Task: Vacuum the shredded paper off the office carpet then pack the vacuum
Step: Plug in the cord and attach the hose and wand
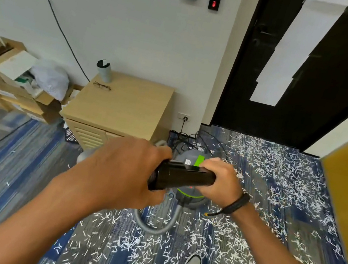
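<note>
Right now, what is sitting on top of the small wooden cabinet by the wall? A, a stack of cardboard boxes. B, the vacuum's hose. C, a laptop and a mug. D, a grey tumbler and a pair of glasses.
D: a grey tumbler stands near the back left corner of the wooden cabinet, and a pair of glasses lies just in front of it.

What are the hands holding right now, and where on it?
Both hold a black tube: left hand grips its near end, right hand its far end.
</note>
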`<act>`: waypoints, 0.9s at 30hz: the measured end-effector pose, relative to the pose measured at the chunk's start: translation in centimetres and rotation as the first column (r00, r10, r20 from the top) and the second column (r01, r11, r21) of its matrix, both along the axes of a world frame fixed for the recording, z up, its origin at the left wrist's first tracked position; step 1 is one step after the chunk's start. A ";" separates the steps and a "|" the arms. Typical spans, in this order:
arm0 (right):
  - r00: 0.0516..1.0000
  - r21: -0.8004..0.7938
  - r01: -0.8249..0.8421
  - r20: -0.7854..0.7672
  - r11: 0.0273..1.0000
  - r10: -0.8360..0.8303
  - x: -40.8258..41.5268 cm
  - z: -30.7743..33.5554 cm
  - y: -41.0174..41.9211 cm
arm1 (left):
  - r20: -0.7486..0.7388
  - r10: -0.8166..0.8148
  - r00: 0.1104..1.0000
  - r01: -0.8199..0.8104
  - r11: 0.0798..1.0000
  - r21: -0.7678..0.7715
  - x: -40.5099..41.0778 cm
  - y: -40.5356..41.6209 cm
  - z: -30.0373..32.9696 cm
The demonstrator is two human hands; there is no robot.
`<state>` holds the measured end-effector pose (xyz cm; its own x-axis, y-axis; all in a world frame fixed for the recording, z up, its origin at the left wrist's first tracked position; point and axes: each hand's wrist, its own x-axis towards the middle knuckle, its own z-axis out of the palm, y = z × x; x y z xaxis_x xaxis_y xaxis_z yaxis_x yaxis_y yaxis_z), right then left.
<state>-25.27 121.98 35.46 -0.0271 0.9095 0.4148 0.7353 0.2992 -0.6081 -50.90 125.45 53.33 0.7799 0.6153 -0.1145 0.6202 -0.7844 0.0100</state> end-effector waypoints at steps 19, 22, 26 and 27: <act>0.979 -0.270 -0.101 -0.198 0.958 0.048 10.7 -9.8 17.9 | -0.182 0.214 0.960 -0.204 0.976 0.073 16.3 15.3 -8.0; 0.980 -0.250 -0.082 -0.195 0.965 0.033 10.2 -10.4 19.1 | -0.180 0.194 0.964 -0.184 0.981 0.069 15.7 17.1 -8.1; 0.976 -0.247 -0.067 -0.218 0.967 0.012 9.5 -10.4 20.9 | -0.171 0.183 0.968 -0.175 0.983 0.064 14.4 19.5 -7.6; 0.976 -0.249 -0.067 -0.219 0.966 0.011 9.5 -10.4 21.3 | -0.176 0.176 0.968 -0.167 0.984 0.065 14.5 20.1 -7.7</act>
